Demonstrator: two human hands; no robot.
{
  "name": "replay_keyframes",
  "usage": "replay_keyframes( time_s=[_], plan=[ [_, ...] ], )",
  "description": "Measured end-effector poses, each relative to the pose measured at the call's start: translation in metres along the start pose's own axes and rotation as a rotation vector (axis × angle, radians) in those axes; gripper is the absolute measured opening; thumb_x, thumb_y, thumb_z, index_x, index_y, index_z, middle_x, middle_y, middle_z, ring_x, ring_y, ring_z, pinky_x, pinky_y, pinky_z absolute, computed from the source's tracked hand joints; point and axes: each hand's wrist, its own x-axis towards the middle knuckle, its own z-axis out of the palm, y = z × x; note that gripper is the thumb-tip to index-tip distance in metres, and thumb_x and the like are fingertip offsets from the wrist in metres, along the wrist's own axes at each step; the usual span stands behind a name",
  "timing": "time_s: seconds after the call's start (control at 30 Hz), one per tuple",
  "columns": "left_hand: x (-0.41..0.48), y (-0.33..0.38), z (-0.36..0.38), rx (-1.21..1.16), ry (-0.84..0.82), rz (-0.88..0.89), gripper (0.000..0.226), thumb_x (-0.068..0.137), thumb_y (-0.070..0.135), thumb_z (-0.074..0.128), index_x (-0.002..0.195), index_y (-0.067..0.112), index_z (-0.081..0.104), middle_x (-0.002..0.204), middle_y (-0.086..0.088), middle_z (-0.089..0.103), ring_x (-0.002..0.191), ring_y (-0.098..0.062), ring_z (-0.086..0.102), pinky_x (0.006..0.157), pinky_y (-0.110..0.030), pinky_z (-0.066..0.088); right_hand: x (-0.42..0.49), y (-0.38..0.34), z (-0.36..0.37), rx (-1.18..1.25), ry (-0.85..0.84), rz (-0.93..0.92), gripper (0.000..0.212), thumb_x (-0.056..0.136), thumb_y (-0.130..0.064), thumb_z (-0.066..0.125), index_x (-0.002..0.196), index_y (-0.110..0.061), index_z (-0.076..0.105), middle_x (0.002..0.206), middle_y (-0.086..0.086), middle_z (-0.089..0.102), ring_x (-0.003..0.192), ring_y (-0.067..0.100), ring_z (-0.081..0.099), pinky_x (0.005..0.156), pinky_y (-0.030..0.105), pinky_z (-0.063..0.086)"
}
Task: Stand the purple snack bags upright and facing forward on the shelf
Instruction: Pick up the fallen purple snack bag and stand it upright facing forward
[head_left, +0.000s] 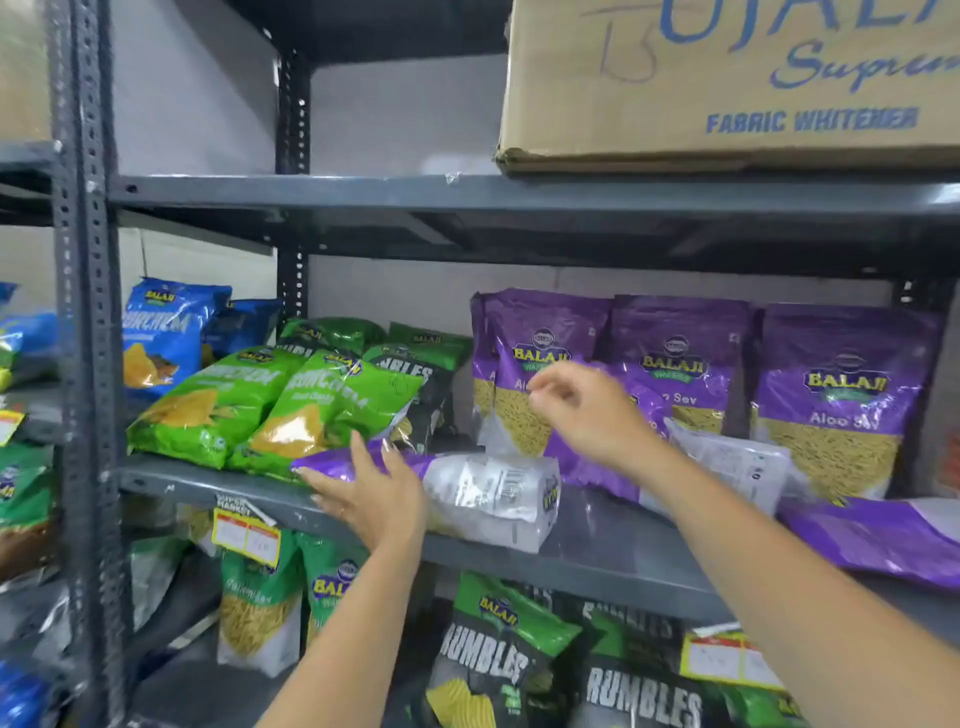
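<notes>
In the head view, our left hand (363, 488) rests open on a fallen purple bag (467, 488) lying back-up on the grey shelf (613, 535). Our right hand (587, 410), loosely curled, holds nothing. Next: lift it upright beside the standing bags (680, 358) behind.

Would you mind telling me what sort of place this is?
Probably a grocery shop or its stockroom: metal shelves hold many branded snack bags, yellow price tags hang from the shelf edges, and a supplier's carton sits on top.
</notes>
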Motion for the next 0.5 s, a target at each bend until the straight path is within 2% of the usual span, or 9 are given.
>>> replay_keyframes(
  time_s=[0.07,0.13,0.17,0.23,0.3,0.4,0.5],
  plan=[
    [0.002,-0.007,0.007,-0.064,-0.015,-0.01,0.049,0.099,0.033,0.046,0.147,0.024,0.041,0.161,-0.012,-0.026,0.148,-0.041,0.015,0.116,-0.046,0.024,0.009,0.012,0.021,-0.222,-0.237,0.113,0.032,0.092,-0.031,0.052,0.117,-0.015,0.065,0.119,0.008,0.068,0.108,0.022,0.062,0.093,0.032,0.046],
    [0.007,-0.014,0.015,-0.129,-0.017,0.043,0.051,0.098,0.021,0.05,0.147,0.024,0.039,0.159,-0.01,-0.031,0.145,-0.04,0.028,0.114,-0.045,0.034,0.018,0.032,0.043,-0.31,-0.463,0.258,0.047,0.094,-0.043,0.046,0.126,-0.012,0.06,0.132,0.01,0.061,0.121,0.026,0.056,0.098,0.031,0.042],
    [0.01,-0.014,0.019,-0.146,-0.009,0.075,0.055,0.096,0.013,0.051,0.148,0.024,0.037,0.158,-0.009,-0.033,0.144,-0.039,0.029,0.111,-0.046,0.037,0.024,0.041,0.051,-0.309,-0.541,0.301,0.054,0.094,-0.049,0.043,0.129,-0.011,0.058,0.137,0.009,0.057,0.127,0.027,0.052,0.103,0.032,0.039],
    [0.011,-0.011,0.024,-0.192,0.004,0.112,0.06,0.094,0.002,0.05,0.15,0.019,0.033,0.158,-0.007,-0.035,0.149,-0.033,0.02,0.11,-0.046,0.04,0.029,0.047,0.053,-0.249,-0.637,0.385,0.061,0.093,-0.056,0.039,0.136,-0.015,0.052,0.147,0.002,0.046,0.136,0.023,0.041,0.109,0.033,0.031],
    [0.009,-0.01,0.027,-0.233,0.018,0.166,0.061,0.093,-0.003,0.049,0.15,0.009,0.031,0.159,-0.007,-0.031,0.151,-0.019,0.006,0.113,-0.038,0.036,0.026,0.048,0.051,-0.163,-0.64,0.396,0.057,0.092,-0.055,0.042,0.137,-0.021,0.05,0.147,-0.005,0.043,0.13,0.012,0.041,0.104,0.026,0.031],
    [0.003,-0.01,0.031,-0.269,0.035,0.31,0.062,0.092,-0.006,0.049,0.15,0.0,0.026,0.162,-0.003,-0.02,0.142,0.005,-0.006,0.115,-0.015,0.018,0.018,0.055,0.051,-0.105,-0.531,0.35,0.048,0.091,-0.052,0.048,0.13,-0.026,0.056,0.134,-0.014,0.05,0.119,0.004,0.045,0.095,0.018,0.031],
    [0.007,-0.002,0.036,-0.35,0.026,0.445,0.066,0.09,-0.008,0.051,0.149,-0.004,0.024,0.162,0.001,-0.007,0.14,0.015,-0.005,0.118,-0.014,0.012,0.006,0.066,0.057,-0.05,-0.328,0.334,0.045,0.088,-0.048,0.056,0.127,-0.027,0.058,0.128,-0.011,0.06,0.117,0.005,0.054,0.093,0.014,0.035]
  ],
)
